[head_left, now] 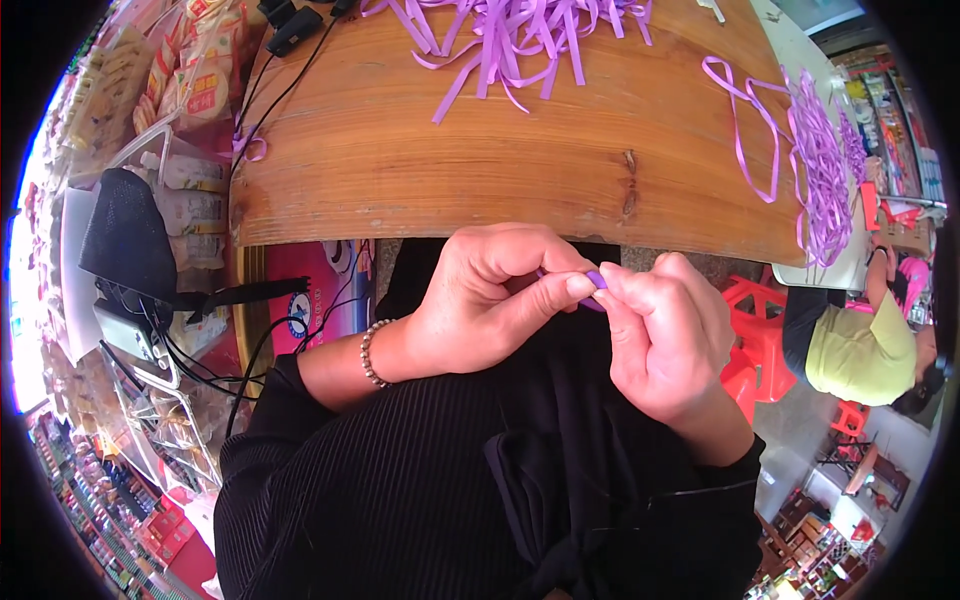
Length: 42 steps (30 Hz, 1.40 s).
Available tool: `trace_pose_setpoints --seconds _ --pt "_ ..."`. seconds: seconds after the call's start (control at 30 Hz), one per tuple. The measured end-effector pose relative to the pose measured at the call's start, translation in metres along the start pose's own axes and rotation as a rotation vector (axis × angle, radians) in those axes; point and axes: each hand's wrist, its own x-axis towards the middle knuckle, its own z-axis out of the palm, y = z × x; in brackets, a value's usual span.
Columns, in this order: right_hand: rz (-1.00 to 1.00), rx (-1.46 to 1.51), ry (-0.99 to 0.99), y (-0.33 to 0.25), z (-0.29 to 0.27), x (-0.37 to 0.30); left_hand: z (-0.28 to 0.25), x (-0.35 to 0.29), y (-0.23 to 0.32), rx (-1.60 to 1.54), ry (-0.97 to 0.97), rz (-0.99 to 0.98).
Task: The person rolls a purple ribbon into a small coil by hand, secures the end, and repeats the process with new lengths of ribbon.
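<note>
A short piece of purple ribbon (597,279) is pinched between my two hands, just off the near edge of the wooden table. My left hand (500,290), with a beaded bracelet (371,354) at its wrist, is closed on the ribbon with thumb and forefinger. Close against it, my right hand (668,325) is closed on the same ribbon, its fingertips meeting the left ones. Most of the ribbon is hidden by the fingers. At the table's far side lies a heap of cut purple ribbons (530,35).
The wooden table (450,170) spans the front. A looped ribbon (750,140) and a ribbon bundle (825,185) lie at its right end. Black cables (285,95) cross the left corner, beside packaged goods (195,85). Red stools (760,335) and a person in a yellow top (862,350) are right.
</note>
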Motion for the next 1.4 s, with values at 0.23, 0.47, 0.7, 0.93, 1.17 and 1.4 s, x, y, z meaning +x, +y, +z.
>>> trace_pose_setpoints --seconds 0.23,0.47,0.7,0.93,1.17,1.4 --pt "0.066 0.106 0.000 0.004 -0.006 0.007 -0.005 0.001 0.002 -0.280 -0.061 -0.275" --pt "0.043 0.144 0.100 0.010 0.001 0.005 -0.006 0.005 0.003 -0.369 -0.069 -0.317" --pt "-0.045 0.097 0.065 0.014 0.001 0.004 -0.007 0.004 0.004 -0.143 -0.066 -0.270" --pt "0.083 0.202 0.009 0.021 0.000 0.005 -0.008 0.010 0.004 -0.102 -0.035 -0.259" --pt "0.668 1.085 0.388 0.081 -0.039 -0.025 -0.056 0.017 0.014 0.041 0.097 -0.345" --pt "0.585 1.375 0.257 0.100 -0.042 -0.040 -0.097 0.012 -0.002 -0.491 0.190 -0.064"
